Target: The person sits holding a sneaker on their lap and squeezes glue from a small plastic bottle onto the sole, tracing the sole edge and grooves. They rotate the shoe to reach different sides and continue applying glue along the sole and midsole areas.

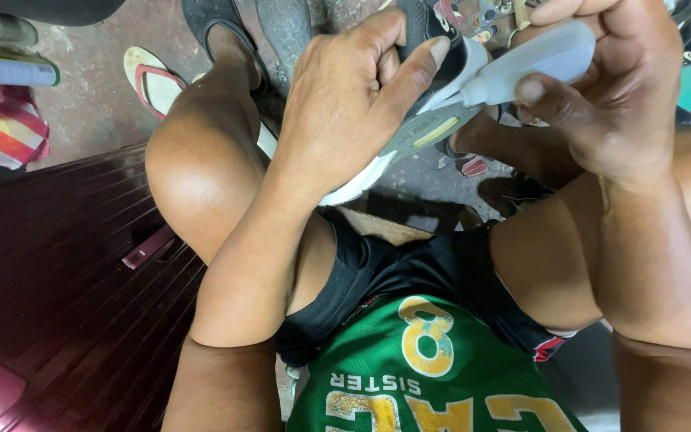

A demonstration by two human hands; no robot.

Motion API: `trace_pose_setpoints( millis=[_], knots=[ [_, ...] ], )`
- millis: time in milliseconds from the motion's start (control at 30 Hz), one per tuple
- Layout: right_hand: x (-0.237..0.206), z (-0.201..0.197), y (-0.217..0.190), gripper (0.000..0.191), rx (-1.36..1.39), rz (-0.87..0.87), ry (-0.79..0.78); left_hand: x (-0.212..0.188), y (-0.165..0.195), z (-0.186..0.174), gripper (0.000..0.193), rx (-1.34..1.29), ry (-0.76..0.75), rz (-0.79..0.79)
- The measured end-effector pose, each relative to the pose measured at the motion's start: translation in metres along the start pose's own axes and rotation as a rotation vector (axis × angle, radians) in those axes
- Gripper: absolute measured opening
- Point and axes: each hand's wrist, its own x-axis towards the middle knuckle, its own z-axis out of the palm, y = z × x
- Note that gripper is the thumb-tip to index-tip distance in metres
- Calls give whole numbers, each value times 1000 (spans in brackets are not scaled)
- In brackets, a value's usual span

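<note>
Shoe [409, 136]: you hold it above your knees, sole side turned up; grey ridged sole with a yellow inset, white edge, dark upper.
Left hand [345, 96]: your fingers [421, 68] are curled tight around the shoe, thumb pressed on the sole's rim.
Bottle [533, 60]: soft translucent white plastic, its nozzle touching the sole's edge.
Right hand [617, 88]: fingers pinch the bottle.
Advice: keep the nozzle along the seam and squeeze gently.
Around: flip-flop [153, 80] on the concrete floor; dark ribbed case [65, 272] beside your left leg.

Shoe [409, 128] largely hidden behind hands, bottle [537, 60] end behind fingers [577, 16].
</note>
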Motion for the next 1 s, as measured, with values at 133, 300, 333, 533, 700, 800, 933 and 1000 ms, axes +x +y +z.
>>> trace_pose_setpoints(
  millis=[133, 300, 333, 533, 700, 800, 933, 1000],
  knots=[
    [-2, -2, 2, 36, -5, 9, -28, -1, 1, 4, 32, -5, 19, 19],
    [-3, -3, 7, 37, -45, 0, -36, -1, 2, 7, 27, -8, 27, 23],
    [-2, -2, 7, 38, -57, -11, -41, -1, 2, 7, 28, -7, 22, 16],
    [0, -1, 5, 37, -75, -11, -46, -1, 3, 6, 28, 3, 28, 23],
    [-1, 0, 2, 39, -92, -14, -45, -2, 1, 7, 31, 19, 22, 34],
    [-1, 0, 1, 39, -111, -36, -53, -2, -1, 7, 32, 23, 29, 42],
    [-1, 0, -1, 41, -162, -52, -64, -4, -3, 5, 32, 29, 32, 70],
    [-1, -1, -2, 41, -133, -11, -39, -5, -3, 4, 31, 21, 31, 72]
  ],
)
